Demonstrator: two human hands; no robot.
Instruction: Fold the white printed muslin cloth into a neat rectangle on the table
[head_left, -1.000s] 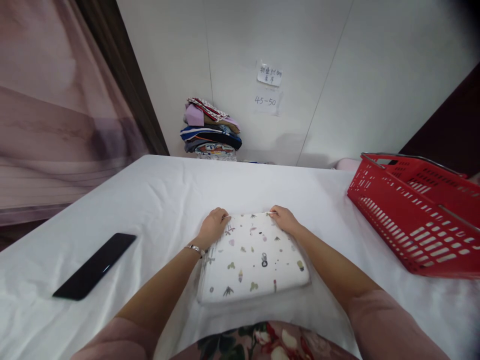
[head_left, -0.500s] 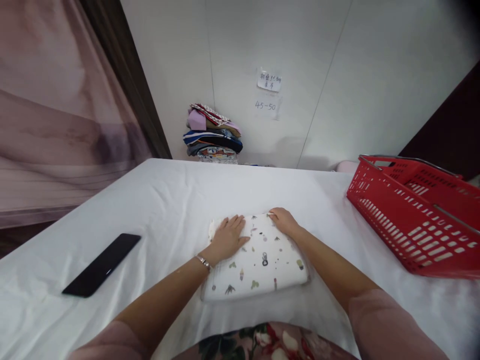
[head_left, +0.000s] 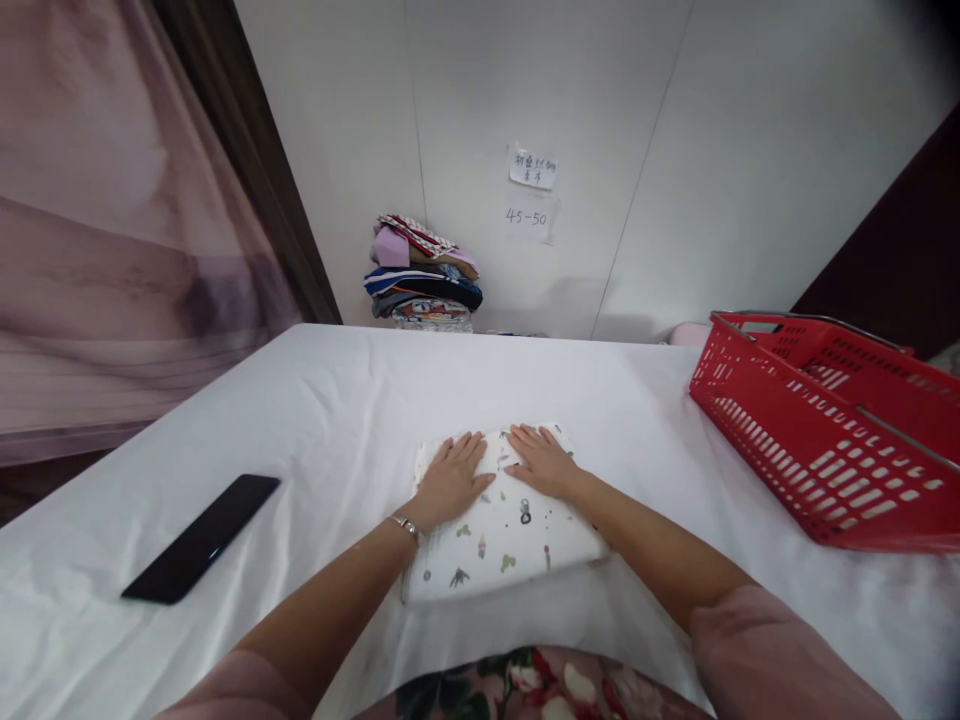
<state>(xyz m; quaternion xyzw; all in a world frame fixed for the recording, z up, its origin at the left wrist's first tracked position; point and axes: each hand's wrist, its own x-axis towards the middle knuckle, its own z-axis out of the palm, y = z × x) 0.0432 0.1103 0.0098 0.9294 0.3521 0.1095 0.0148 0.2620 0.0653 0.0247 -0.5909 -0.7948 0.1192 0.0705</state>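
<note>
A folded white cloth printed with small plants and figures lies on the white-covered table in front of me. Flat on its left upper part rests my left hand, fingers spread and a bracelet at the wrist. My right hand also presses flat on the cloth, near its far edge, with the fingers stretched out. Neither hand grips anything. The hands and forearms cover parts of the cloth's upper half and right side.
A black phone-like slab lies on the left. The red plastic basket stands at the right. Beyond the far table edge is a stack of folded fabrics against the wall. A pink curtain hangs at the left.
My right hand has let go of the cloth's far right edge and moved inward, now lying flat on top. The left hand stays in place. The view has shifted slightly.
</note>
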